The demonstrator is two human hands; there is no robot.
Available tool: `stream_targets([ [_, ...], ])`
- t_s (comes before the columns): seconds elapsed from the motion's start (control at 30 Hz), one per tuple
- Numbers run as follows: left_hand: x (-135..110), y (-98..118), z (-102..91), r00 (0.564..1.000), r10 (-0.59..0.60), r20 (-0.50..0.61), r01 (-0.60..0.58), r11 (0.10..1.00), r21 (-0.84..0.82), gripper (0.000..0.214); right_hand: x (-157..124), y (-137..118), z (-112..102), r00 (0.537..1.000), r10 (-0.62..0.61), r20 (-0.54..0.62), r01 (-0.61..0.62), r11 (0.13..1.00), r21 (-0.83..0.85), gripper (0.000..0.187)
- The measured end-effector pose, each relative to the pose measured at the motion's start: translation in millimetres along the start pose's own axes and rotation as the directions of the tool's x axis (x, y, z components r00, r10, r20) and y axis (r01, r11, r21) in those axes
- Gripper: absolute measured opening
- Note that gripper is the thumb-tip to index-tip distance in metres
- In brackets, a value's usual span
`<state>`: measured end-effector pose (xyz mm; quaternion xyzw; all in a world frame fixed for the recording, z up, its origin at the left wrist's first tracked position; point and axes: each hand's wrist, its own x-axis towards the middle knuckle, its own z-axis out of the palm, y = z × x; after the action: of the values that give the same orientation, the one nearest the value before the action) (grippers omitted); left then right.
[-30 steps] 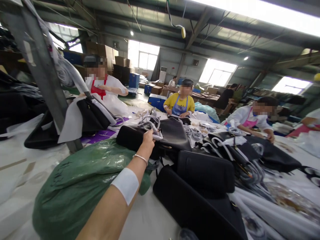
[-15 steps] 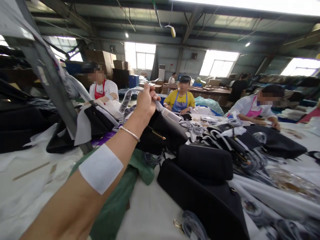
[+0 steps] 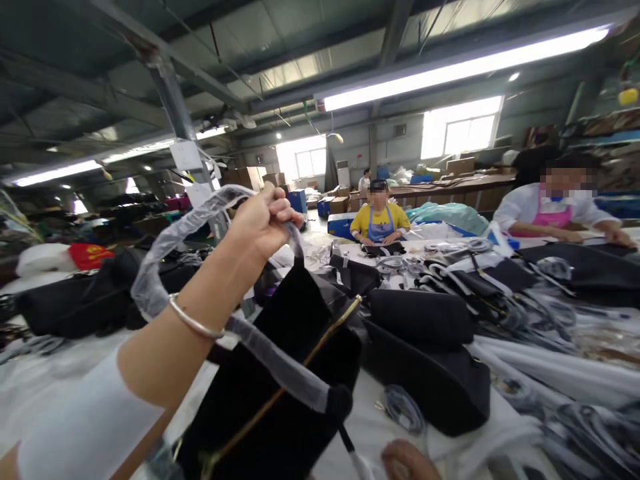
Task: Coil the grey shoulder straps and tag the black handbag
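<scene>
My left hand [image 3: 267, 217] is closed in a fist, raised in front of me, around the plastic-wrapped handle [image 3: 167, 257] of a black handbag [image 3: 280, 320]. The handle loops behind my wrist and down to the bag's side. A long gold-coloured zipper [image 3: 295, 373] runs across the bag, which hangs tilted close to me. Only a part of my right hand [image 3: 410, 461] shows at the bottom edge, near the bag's lower right; its fingers are blurred and cut off. A second black bag [image 3: 425, 360] lies on the table to the right.
Coiled wrapped straps [image 3: 403, 408] and several black bags lie across the white table [image 3: 360, 433]. A person in a yellow top [image 3: 380, 220] sits opposite, and another in a pink apron [image 3: 555, 207] works at the right. A metal post [image 3: 173, 100] rises at the left.
The handbag has come nearer and now hangs in front of me from my left hand. My right hand has appeared at the bottom edge. The camera view has turned left and tilted up.
</scene>
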<state>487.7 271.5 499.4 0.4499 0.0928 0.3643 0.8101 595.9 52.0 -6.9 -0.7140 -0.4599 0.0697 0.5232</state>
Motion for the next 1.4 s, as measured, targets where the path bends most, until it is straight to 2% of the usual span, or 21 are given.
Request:
stream_targets([
  [0.07, -34.4, -0.7, -2.5, 0.994, -0.096, 0.051, 0.095, 0.995, 0.024, 0.045, 18.9, -28.5, -32.9, 0.979, 0.143, -0.147, -0.134, 0.989, 0.069, 0.034],
  [0.1, -49.9, -3.1, -3.7, 0.987, -0.141, 0.079, 0.139, 0.99, 0.033, 0.045, 28.9, -48.9, -52.9, 0.948, 0.219, -0.229, -0.197, 0.973, 0.117, 0.038],
  [0.13, -64.3, -6.6, -4.1, 0.979, -0.177, 0.099, 0.174, 0.984, 0.038, 0.044, 38.5, -72.6, -73.3, 0.928, 0.27, -0.257, -0.231, 0.958, 0.17, 0.04],
  [0.23, -98.7, -20.2, 1.0, 0.971, -0.221, 0.092, 0.221, 0.975, 0.005, 0.046, 58.9, -146.6, -125.6, 0.96, 0.256, -0.109, -0.199, 0.904, 0.377, 0.046],
  [0.33, -120.1, -33.0, 14.7, 0.975, -0.216, 0.043, 0.218, 0.974, -0.061, 0.045, 59.4, -194.4, -156.3, 0.983, 0.112, 0.144, -0.166, 0.877, 0.451, 0.046],
  [0.37, -125.2, -36.1, 20.3, 0.977, -0.211, 0.027, 0.212, 0.974, -0.079, 0.044, 54.2, -201.9, -163.8, 0.973, 0.068, 0.222, -0.161, 0.888, 0.431, 0.045],
  [0.43, -134.1, -40.6, 32.0, 0.981, -0.194, -0.012, 0.192, 0.976, -0.101, 0.043, 36.9, -207.3, -178.8, 0.955, 0.019, 0.296, -0.143, 0.904, 0.403, 0.045],
  [0.53, -144.8, -45.1, 49.1, 0.987, -0.153, -0.059, 0.145, 0.982, -0.118, 0.042, 2.0, -203.7, -202.3, 0.961, -0.029, 0.274, -0.073, 0.932, 0.355, 0.052],
  [0.6, -149.0, -48.6, 59.8, 0.989, -0.13, -0.064, 0.122, 0.986, -0.114, 0.042, -20.0, -201.3, -211.9, 0.963, -0.083, 0.256, 0.02, 0.971, 0.237, 0.067],
  [0.67, -150.8, -52.8, 70.5, 0.992, -0.119, -0.051, 0.114, 0.989, -0.094, 0.043, -35.6, -202.1, -211.3, 0.964, -0.14, 0.224, 0.134, 0.99, 0.041, 0.09],
  [0.73, -151.7, -57.0, 82.0, 0.994, -0.106, -0.035, 0.103, 0.992, -0.075, 0.041, -41.0, -206.1, -201.7, 0.962, -0.221, 0.157, 0.246, 0.956, -0.16, 0.107],
  [0.8, -152.5, -59.3, 93.7, 0.995, -0.093, -0.029, 0.091, 0.993, -0.069, 0.038, -35.5, -211.4, -190.2, 0.949, -0.301, 0.09, 0.314, 0.902, -0.296, 0.112],
  [0.9, -151.1, -56.6, 109.2, 0.997, -0.073, -0.008, 0.072, 0.995, -0.07, 0.035, -14.7, -217.0, -183.0, 0.929, -0.371, 0.008, 0.347, 0.86, -0.374, 0.113],
  [0.97, -144.3, -52.1, 116.8, 0.998, -0.066, 0.014, 0.067, 0.995, -0.071, 0.037, -0.2, -218.7, -184.8, 0.922, -0.388, 0.003, 0.358, 0.847, -0.392, 0.094],
  [1.07, -122.2, -47.9, 124.1, 0.998, -0.06, 0.012, 0.061, 0.997, -0.055, 0.039, 15.6, -222.2, -184.7, 0.933, -0.359, 0.013, 0.335, 0.855, -0.395, 0.029],
  [1.1, -112.9, -48.2, 125.1, 0.999, -0.05, 0.001, 0.05, 0.998, -0.042, 0.039, 19.2, -224.2, -182.1, 0.943, -0.332, -0.023, 0.301, 0.879, -0.37, 0.015],
  [1.13, -103.8, -49.5, 125.1, 0.999, -0.038, -0.005, 0.038, 0.999, -0.02, 0.037, 22.2, -226.6, -178.1, 0.953, -0.289, -0.088, 0.248, 0.914, -0.32, 0.011],
  [1.2, -89.8, -54.7, 120.0, 1.0, -0.014, 0.012, 0.013, 0.998, 0.067, 0.03, 26.8, -231.7, -167.9, 0.958, -0.146, -0.248, 0.114, 0.984, -0.138, 0.017],
  [1.27, -86.1, -62.5, 105.5, 0.997, -0.01, 0.071, -0.006, 0.976, 0.217, 0.018, 29.7, -235.6, -157.9, 0.945, 0.042, -0.324, -0.002, 0.992, 0.123, 0.022],
  [1.33, -95.2, -71.0, 80.2, 0.991, -0.024, 0.131, -0.029, 0.922, 0.386, 0.011, 30.9, -236.9, -150.2, 0.945, 0.19, -0.268, -0.074, 0.919, 0.388, 0.026],
  [1.4, -114.4, -78.7, 46.4, 0.985, -0.027, 0.17, -0.065, 0.857, 0.511, 0.017, 30.5, -235.7, -144.2, 0.94, 0.299, -0.163, -0.141, 0.778, 0.612, 0.031],
])
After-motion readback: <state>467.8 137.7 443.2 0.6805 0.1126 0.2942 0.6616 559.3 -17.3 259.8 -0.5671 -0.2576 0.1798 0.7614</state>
